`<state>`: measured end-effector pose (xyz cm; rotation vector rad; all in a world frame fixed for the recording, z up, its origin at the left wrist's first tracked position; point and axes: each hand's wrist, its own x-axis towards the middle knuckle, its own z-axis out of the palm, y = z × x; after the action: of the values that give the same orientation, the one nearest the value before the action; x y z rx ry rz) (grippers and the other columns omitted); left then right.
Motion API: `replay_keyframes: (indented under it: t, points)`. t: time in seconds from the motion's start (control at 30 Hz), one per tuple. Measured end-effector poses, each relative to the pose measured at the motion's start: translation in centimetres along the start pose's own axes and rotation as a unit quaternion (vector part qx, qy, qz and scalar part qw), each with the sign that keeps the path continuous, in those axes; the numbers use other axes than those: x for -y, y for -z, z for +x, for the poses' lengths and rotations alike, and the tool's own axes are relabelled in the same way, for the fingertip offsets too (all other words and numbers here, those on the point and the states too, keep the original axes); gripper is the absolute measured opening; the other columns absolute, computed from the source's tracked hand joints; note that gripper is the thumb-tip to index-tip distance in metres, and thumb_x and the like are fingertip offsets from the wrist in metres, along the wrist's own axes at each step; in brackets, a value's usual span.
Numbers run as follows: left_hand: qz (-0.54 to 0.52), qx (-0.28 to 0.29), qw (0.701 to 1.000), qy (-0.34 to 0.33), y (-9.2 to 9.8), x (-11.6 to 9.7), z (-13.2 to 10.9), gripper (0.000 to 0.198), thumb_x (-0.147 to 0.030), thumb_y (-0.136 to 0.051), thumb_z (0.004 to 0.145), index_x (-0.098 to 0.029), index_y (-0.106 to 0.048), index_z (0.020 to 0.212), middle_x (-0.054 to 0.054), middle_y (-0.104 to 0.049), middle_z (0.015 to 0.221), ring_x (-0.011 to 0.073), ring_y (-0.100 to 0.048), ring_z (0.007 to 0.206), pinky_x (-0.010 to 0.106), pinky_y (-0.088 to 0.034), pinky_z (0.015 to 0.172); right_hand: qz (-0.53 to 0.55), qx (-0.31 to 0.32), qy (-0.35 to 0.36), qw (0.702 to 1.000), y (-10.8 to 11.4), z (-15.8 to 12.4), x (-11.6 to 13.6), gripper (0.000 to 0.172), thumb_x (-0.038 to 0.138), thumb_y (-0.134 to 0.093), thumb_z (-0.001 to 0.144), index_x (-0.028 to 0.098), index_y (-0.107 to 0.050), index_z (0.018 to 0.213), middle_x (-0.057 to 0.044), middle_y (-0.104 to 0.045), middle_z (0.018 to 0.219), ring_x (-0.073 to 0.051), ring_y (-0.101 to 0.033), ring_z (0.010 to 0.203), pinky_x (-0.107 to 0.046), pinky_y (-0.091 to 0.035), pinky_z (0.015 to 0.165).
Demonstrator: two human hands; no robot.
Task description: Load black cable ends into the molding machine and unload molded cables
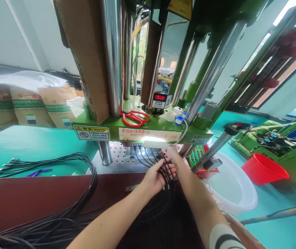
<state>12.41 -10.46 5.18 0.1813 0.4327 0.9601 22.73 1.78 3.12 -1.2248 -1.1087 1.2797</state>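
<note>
My left hand (159,177) is wrapped round several black cables (166,173) in front of the metal press bed (119,162). The cables run up from it to small connectors (137,147) under the green machine plate (108,123). Just beyond, my right hand (170,153) reaches in under the lit white lamp (156,142), beside the rightmost cables. Its fingertips are hidden by the lamp and cables, so what it touches cannot be made out.
Red-handled scissors (134,118) and tape rolls (179,119) lie on the green plate. A cable bundle (72,157) rests at the left. Paper sacks (28,107) stand behind. At right are a white tub (234,183) and red bucket (264,169).
</note>
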Motion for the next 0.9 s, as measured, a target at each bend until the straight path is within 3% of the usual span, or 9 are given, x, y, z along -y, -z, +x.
replay_keyframes:
  t: [0.1, 0.17, 0.27, 0.37, 0.5, 0.67, 0.77, 0.83, 0.9]
  points:
    - [-0.002, -0.008, 1.0, -0.006, -0.7, 1.7, -1.2, 0.014, -0.022, -0.047, 0.084, -0.011, -0.056, 0.084, -0.001, -0.051, 0.055, 0.0086, -0.05, 0.047, 0.025, -0.046, 0.055, 0.032, -0.033, 0.017, 0.999, 0.5, -1.4, 0.1, 0.022, 0.034, -0.048, 0.084, 0.015, -0.051, 0.074, 0.007, -0.047, 0.047, -0.003, -0.033, 0.031, -0.015, -0.024, 0.029]
    - [-0.013, -0.009, 1.0, -0.001, -1.0, 2.6, -2.2, 0.016, -0.021, -0.045, 0.085, -0.011, -0.054, 0.077, -0.004, -0.042, 0.049, 0.0054, -0.04, 0.04, 0.019, -0.038, 0.044, 0.05, -0.051, 0.026, 0.997, 0.9, -2.4, 0.4, 0.016, 0.033, -0.05, 0.078, 0.018, -0.048, 0.072, 0.008, -0.044, 0.041, -0.004, -0.03, 0.027, -0.015, -0.018, 0.027]
    - [-0.03, -0.018, 0.999, 0.026, -1.4, 3.5, -4.1, 0.021, -0.02, -0.041, 0.087, -0.011, -0.052, 0.072, -0.007, -0.03, 0.045, 0.0029, -0.028, 0.035, 0.014, -0.022, 0.035, 0.066, -0.077, 0.029, 0.994, 1.6, -3.6, 0.9, 0.014, 0.033, -0.052, 0.073, 0.019, -0.047, 0.073, 0.009, -0.043, 0.036, -0.005, -0.03, 0.024, -0.015, -0.018, 0.026]
    - [-0.045, -0.027, 0.997, 0.051, -1.3, 4.4, -6.5, 0.022, -0.021, -0.041, 0.087, -0.01, -0.052, 0.071, -0.008, -0.023, 0.045, 0.0017, -0.021, 0.034, 0.013, -0.013, 0.034, 0.076, -0.086, 0.027, 0.993, 2.1, -4.5, 1.2, 0.018, 0.036, -0.052, 0.072, 0.019, -0.048, 0.074, 0.008, -0.046, 0.036, -0.005, -0.031, 0.024, -0.015, -0.018, 0.026]
    - [-0.059, -0.034, 0.995, 0.071, -0.3, 6.2, -10.1, 0.02, -0.021, -0.044, 0.085, -0.011, -0.052, 0.07, -0.009, -0.02, 0.045, 0.0013, -0.017, 0.035, 0.013, -0.01, 0.034, 0.08, -0.081, 0.021, 0.993, 1.7, -5.8, 1.3, 0.018, 0.036, -0.053, 0.071, 0.019, -0.047, 0.074, 0.006, -0.048, 0.036, -0.005, -0.03, 0.024, -0.015, -0.018, 0.026]
    - [0.012, 0.013, 0.991, 0.129, 2.0, 8.2, -14.2, 0.02, -0.031, -0.054, 0.08, -0.014, -0.054, 0.07, -0.008, -0.023, 0.043, 0.0025, -0.017, 0.035, 0.014, -0.011, 0.033, 0.076, -0.098, 0.022, 0.992, 0.7, -6.8, 0.8, 0.014, 0.032, -0.051, 0.072, 0.019, -0.046, 0.074, 0.005, -0.052, 0.041, -0.005, -0.036, 0.029, -0.013, -0.023, 0.028]
    - [0.015, 0.042, 0.996, 0.077, 2.1, 5.4, -16.7, 0.019, -0.033, -0.055, 0.08, -0.015, -0.056, 0.072, -0.007, -0.023, 0.043, 0.0035, -0.018, 0.035, 0.015, -0.015, 0.032, 0.059, -0.097, 0.02, 0.993, 1.3, -6.9, 0.2, 0.014, 0.032, -0.051, 0.072, 0.019, -0.047, 0.074, 0.005, -0.05, 0.04, -0.005, -0.036, 0.029, -0.014, -0.024, 0.028]
    - [0.016, 0.045, 0.999, -0.014, 1.3, 0.8, -18.4, 0.016, -0.029, -0.051, 0.082, -0.015, -0.055, 0.073, -0.007, -0.02, 0.045, 0.0038, -0.019, 0.035, 0.015, -0.018, 0.032, 0.037, -0.087, 0.014, 0.995, 2.3, -7.0, -0.2, 0.017, 0.033, -0.054, 0.07, 0.018, -0.049, 0.076, 0.006, -0.049, 0.039, -0.005, -0.035, 0.028, -0.014, -0.023, 0.027]
    - [0.035, 0.023, 0.982, -0.187, 0.3, -5.6, -19.9, 0.018, -0.02, -0.042, 0.086, -0.015, -0.051, 0.072, -0.007, -0.02, 0.046, 0.0036, -0.021, 0.036, 0.014, -0.02, 0.033, 0.012, -0.073, 0.008, 0.997, 3.4, -7.2, -0.7, 0.02, 0.035, -0.055, 0.07, 0.017, -0.05, 0.077, 0.005, -0.049, 0.039, -0.005, -0.034, 0.028, -0.014, -0.022, 0.027]
